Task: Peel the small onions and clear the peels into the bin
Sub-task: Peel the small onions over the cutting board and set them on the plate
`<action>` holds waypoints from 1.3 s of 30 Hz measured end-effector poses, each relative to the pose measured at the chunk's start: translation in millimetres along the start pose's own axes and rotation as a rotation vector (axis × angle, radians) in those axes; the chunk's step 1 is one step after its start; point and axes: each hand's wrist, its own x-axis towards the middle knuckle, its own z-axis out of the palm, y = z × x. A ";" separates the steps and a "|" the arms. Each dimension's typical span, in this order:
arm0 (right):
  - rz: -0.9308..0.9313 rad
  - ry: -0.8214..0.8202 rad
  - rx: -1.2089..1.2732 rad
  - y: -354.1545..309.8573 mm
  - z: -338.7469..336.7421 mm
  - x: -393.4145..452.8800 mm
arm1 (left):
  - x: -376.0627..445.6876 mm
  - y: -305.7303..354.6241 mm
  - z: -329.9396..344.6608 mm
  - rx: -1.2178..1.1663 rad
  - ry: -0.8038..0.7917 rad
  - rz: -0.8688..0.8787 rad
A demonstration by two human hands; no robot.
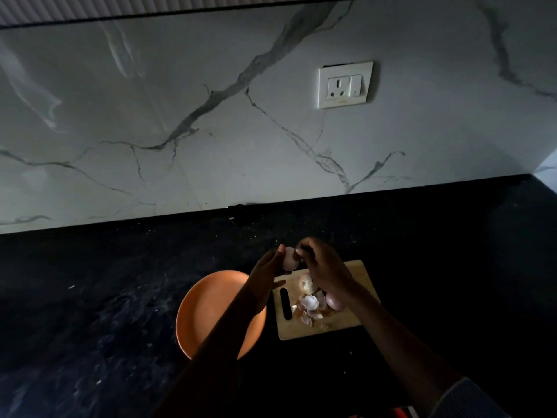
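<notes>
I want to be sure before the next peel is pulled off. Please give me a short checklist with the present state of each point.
1. Onion held by left hand: ok.
2. Right hand fingertips at the onion's top, grip on the skin: cannot tell, too dark.
3. Peels collected on the cutting board: ok.
4. Orange plate has free surface for peeled onions: ok.
5. Bin within reach: cannot tell, not in view.
6. Other onions stay on the board: ok.
</notes>
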 end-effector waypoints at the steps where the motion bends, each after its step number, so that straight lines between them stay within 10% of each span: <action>1: -0.002 0.000 -0.017 -0.1 1.3 -0.3 | 0.6 -0.7 -0.3 -0.016 0.012 -0.003; 39: -0.001 0.126 0.001 -7.6 -3.8 -6.3 | 20.2 -15.0 -0.4 -0.142 0.111 0.243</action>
